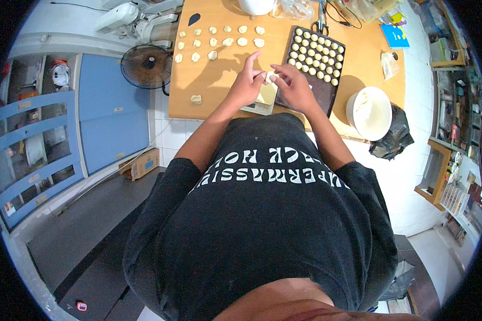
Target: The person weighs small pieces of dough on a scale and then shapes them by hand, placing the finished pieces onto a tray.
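Observation:
My left hand (247, 83) and my right hand (294, 88) meet over a small white scale (263, 101) at the table's near edge. Between their fingertips they pinch a small pale dough piece (270, 76). Rows of similar folded dough pieces (220, 41) lie on the wooden table (198, 80) to the left. One lone dough lump (196, 99) sits near the front left edge. A dark tray (326, 91) with several round pale balls (316, 56) lies just right of my hands.
A white bowl (369, 112) stands at the table's front right, with a black bag (393, 136) beside it. Scissors (320, 21), plastic bags and a blue packet (395, 36) lie at the back. A fan (145, 65) and blue cabinets (110, 112) are to the left.

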Available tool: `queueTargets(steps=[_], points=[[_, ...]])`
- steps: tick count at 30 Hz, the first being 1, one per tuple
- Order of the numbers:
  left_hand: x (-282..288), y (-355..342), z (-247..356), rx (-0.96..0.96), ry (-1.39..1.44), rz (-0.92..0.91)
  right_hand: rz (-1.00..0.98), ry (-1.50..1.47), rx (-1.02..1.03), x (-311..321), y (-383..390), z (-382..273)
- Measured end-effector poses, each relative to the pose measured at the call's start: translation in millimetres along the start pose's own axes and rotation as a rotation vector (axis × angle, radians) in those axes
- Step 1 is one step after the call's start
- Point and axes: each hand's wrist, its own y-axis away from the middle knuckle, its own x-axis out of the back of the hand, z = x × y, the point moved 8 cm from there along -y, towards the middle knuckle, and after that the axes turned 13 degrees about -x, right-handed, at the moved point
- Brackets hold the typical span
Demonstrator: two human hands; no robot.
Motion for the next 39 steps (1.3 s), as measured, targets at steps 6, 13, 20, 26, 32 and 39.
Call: queueTargets(steps=[6,13,20,26,32,39], points=[[17,4,37,-0.1,-0.075,-0.032,0.044,0.156,0.234,-13,17,-44],[41,16,40,-0.111,-0.073,0.023,0.161,0.066,0.089,-33,15,-48],[107,25,43,-0.114,-0.114,0.01,0.015,-0.218,-0.114,-93,9,-58],[171,36,15,-0.133,-0.034,0.147,0.069,-0.427,-0.073,-142,15,-104],[205,46,0,-0.04,0.175,0.084,0.084,-0.494,-0.227,-188,-5,-100],[248,78,-29,0.168,0.363,-0.028,0.066,-0.593,-0.189,-237,0,-118]])
